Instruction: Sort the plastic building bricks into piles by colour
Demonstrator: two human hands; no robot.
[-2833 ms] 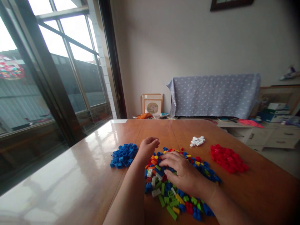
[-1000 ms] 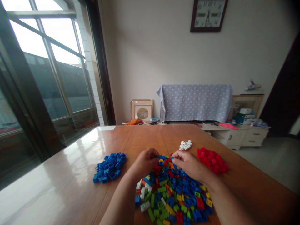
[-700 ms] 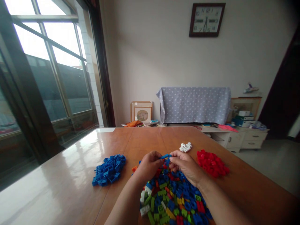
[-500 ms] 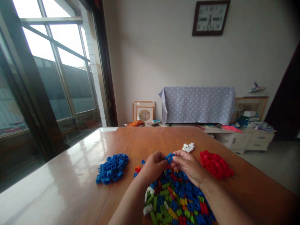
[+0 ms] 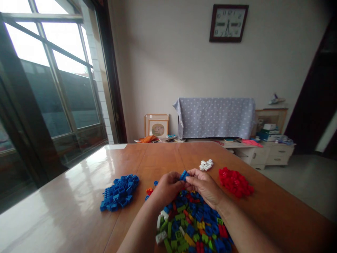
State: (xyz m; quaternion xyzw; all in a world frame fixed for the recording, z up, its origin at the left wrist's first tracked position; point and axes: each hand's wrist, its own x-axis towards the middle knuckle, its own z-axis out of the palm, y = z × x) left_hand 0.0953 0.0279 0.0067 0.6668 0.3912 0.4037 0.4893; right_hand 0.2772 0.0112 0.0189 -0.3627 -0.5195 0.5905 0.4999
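Note:
Between my fingertips is a small blue building brick, held just over the far edge of a mixed pile. My left hand pinches it from the left, and my right hand grips it from the right with thumb and fingers. Part of the brick is hidden by the fingers, so I cannot tell whether it is one piece or two joined. Below both hands spreads the mixed pile of building bricks in blue, green, red, yellow, orange and white.
On the wooden table a heap of blue bricks lies to the left. A red heap is at the right, with a small white cluster behind it. Beyond the table stands a low cabinet along the wall.
The view has turned slightly to the right, so everything sits further left. Both hands still hold the blue brick, its angle slightly changed.

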